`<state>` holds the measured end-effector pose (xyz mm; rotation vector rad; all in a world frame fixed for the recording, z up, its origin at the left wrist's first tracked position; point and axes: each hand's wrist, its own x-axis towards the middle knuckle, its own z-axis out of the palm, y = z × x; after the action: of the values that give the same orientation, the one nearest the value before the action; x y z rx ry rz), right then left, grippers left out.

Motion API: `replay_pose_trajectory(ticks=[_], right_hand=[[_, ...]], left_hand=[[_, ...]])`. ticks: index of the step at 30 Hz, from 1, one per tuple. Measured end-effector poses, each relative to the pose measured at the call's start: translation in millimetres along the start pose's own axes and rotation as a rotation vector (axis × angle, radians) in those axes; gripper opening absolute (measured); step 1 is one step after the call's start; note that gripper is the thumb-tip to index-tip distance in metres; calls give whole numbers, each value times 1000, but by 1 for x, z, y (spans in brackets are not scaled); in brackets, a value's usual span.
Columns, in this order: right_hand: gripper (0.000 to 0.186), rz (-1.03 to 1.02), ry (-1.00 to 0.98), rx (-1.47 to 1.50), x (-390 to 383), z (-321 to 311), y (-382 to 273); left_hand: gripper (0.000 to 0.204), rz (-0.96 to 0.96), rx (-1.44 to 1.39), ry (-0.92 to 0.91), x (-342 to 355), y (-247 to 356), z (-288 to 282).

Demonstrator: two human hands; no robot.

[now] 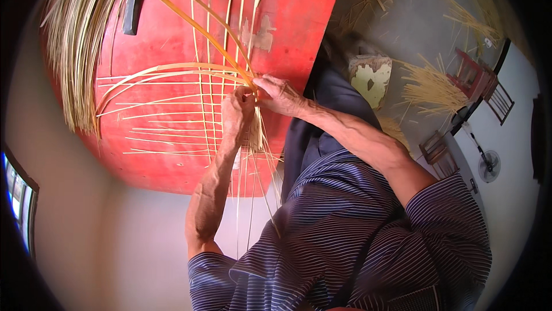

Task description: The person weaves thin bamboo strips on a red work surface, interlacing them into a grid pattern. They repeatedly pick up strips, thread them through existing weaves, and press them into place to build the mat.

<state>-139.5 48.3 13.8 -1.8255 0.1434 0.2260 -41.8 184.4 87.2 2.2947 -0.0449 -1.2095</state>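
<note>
Thin pale bamboo strips cross each other in an open weave [210, 91] on a red tabletop [155, 43]. At the right side of the weave my left hand [237, 111] is closed, its fingertips pinching the strips. My right hand [280, 95] meets it there, thumb and fingers closed on the same gathered strips. From between the hands a wider yellow bamboo strip [198, 25] arches up to the far left, and bent strips [155, 71] loop out leftward. Loose strip ends hang below my hands toward my lap. My fingers hide the exact crossing point.
A thick bundle of long strips [77, 52] lies along the table's left edge, beside a dark flat bar [133, 6]. On the floor to the right are a worn pale block [371, 78], more strips [434, 87] and a red stool [468, 72]. A fan [489, 165] stands farther right.
</note>
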Motion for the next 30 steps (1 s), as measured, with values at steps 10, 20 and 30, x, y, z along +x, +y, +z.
replay_pose_trajectory(ticks=[10,20,30], right_hand=[[30,123,72,127,-2,12,5],[28,126,-19,12,3,3,0],[35,130,-79,-29,4,-1,7]], left_hand=[[27,-24,115,-68,2,-2,4],[20,640,1126,-23,34,25,-34],[54,99,728,-108,26,-21,-25]])
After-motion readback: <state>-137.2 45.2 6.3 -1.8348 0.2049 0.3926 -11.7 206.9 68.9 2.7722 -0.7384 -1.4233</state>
